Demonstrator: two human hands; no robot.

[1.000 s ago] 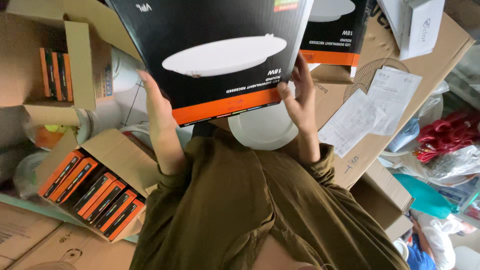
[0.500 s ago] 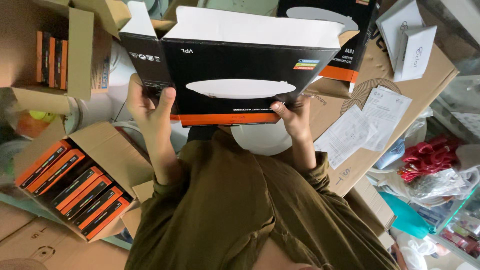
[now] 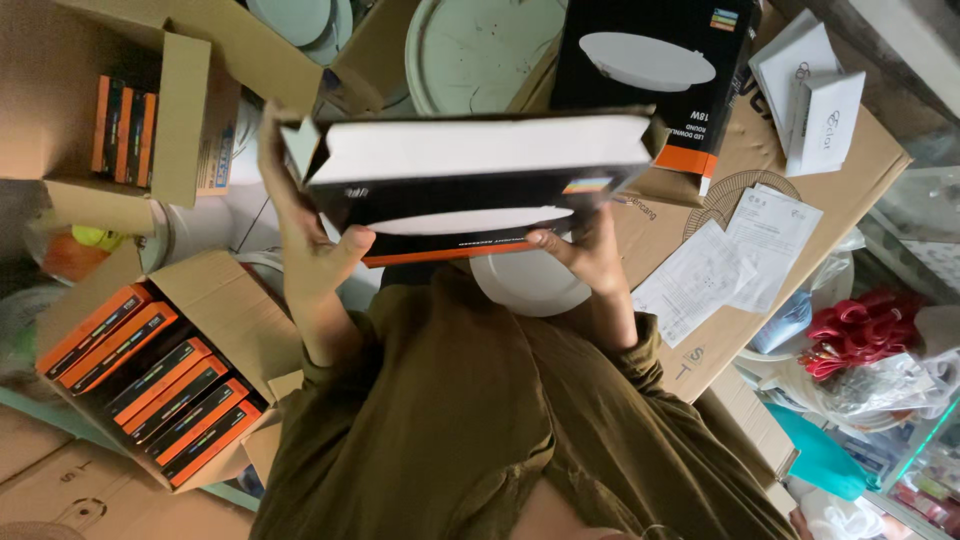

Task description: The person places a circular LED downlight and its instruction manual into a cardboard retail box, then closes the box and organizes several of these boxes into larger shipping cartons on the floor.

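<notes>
Head view, looking down past an olive-sleeved chest. Flat black box (image 3: 480,170) with an orange stripe held level in the air, white top edge turned up toward the camera. Left hand (image 3: 310,255) clamped round the box's left end, thumb pressed on the printed face, fingers curled up behind the corner. Right hand (image 3: 590,255) pinching the lower right edge, thumb on the face, fingers tucked out of sight underneath. Small end flap (image 3: 298,140) at the left corner standing open, so not yet closed up. Cannot tell whether anything sits inside.

Round white lamp (image 3: 525,285) lying loose on the cardboard just below the box, partly hidden by it and by the right hand, untouched. Judging by that: box in hand and opened at one end, lamp still outside it.

Room around is tight. Open carton (image 3: 225,300) of orange-and-black packs close beside the left forearm, its raised flap the nearest edge. Second black box (image 3: 650,60) propped just behind the held one. Loose paper sheets (image 3: 730,260) and small white boxes (image 3: 820,110) to the right on the cardboard sheet. Most open space straight above the lamp, between the two forearms.
</notes>
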